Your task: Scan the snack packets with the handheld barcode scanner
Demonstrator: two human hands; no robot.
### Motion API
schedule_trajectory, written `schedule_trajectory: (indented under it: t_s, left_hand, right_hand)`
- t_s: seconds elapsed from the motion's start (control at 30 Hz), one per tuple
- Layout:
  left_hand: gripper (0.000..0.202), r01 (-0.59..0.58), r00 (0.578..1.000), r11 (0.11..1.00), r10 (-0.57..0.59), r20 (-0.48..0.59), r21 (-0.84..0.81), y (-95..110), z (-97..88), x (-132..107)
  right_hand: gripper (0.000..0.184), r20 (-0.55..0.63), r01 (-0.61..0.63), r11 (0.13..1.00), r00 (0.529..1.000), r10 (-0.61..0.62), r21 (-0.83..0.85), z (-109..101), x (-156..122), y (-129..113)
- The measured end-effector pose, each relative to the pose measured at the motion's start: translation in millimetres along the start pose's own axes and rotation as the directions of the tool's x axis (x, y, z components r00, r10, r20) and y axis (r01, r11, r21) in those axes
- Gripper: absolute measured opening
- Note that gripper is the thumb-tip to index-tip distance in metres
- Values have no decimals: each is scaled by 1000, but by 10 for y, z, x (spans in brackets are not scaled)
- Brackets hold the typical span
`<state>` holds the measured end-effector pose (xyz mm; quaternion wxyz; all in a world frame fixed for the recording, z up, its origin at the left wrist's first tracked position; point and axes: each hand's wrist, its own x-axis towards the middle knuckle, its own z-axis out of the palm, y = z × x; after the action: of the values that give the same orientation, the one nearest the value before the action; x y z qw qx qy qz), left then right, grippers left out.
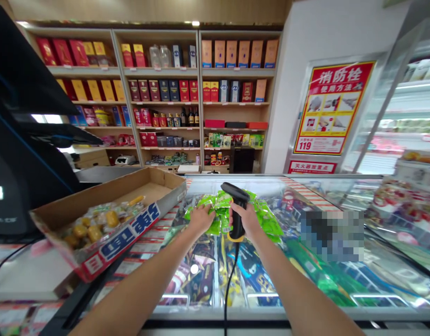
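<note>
My right hand (pixel 245 215) is wrapped around the grip of a black barcode scanner (pixel 236 192) with yellow edging. The scanner's head points up and to the left, and its cable hangs down over the glass counter. To its left, my left hand (pixel 201 219) rests with fingers apart on bright green packets (pixel 271 221). These shiny packets lie spread on the glass top beneath and behind both hands. What is printed on them is too blurred to read.
An open cardboard box (pixel 172 189) with yellow wrapped items stands left on the counter. Beside it is a dark checkout screen (pixel 22 70). Bagged goods show through the glass freezer top (pixel 200 303). Shelves (pixel 158 105) of boxes and bottles line the back wall.
</note>
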<state>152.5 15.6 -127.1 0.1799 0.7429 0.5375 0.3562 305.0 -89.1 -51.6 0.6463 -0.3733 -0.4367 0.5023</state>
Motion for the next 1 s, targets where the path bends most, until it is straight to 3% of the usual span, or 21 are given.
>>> schedule_trajectory:
  t_s: [0.1, 0.2, 0.27, 0.33, 0.4, 0.43, 0.5, 0.6, 0.83, 1.0]
  left_hand:
    - [44, 16, 1000, 996, -16, -5, 82, 211, 62, -247]
    - [45, 49, 998, 995, -52, 36, 83, 393, -87, -321]
    - [42, 24, 1000, 990, -21, -20, 140, 439, -356, -274]
    - [43, -1, 976, 942, 73, -203, 335, 400, -707, -186]
    - [50, 169, 912, 849, 57, -405, 501, 294, -1030, -101]
    - [49, 252, 901, 804, 9, -435, 539, 231, -1149, -70]
    - [39, 277, 927, 731, -32, -374, 623, 124, -1274, -45]
    - [35, 169, 969, 686, 18, -248, 708, 80, -1234, -84]
    - [37, -96, 977, 711, 200, -69, 697, 315, -952, -173]
    - [37, -202, 931, 755, 346, -118, 624, 391, -735, -222]
  right_hand:
    - [27, 21, -3, 1000, 1000, 3, -11, 1, -3, 29]
    - [27, 33, -10, 1000, 999, 11, -13, -1, -2, 48]
    - [28, 29, -28, 999, 999, 29, -19, -2, 1, 53]
    - [30, 20, -46, 999, 999, 46, -28, -4, 6, 56]
    - [30, 21, -43, 998, 999, 44, -35, -7, 10, 59]
    - [29, 27, -36, 999, 999, 37, -39, -9, 11, 61]
    - [27, 38, -18, 999, 999, 19, -43, -13, 13, 66]
    - [27, 48, -9, 999, 999, 11, -47, -16, 15, 74]
    - [26, 46, -31, 999, 998, 33, -27, -9, 17, 92]
    - [27, 47, -49, 997, 998, 52, -61, -25, 18, 95]
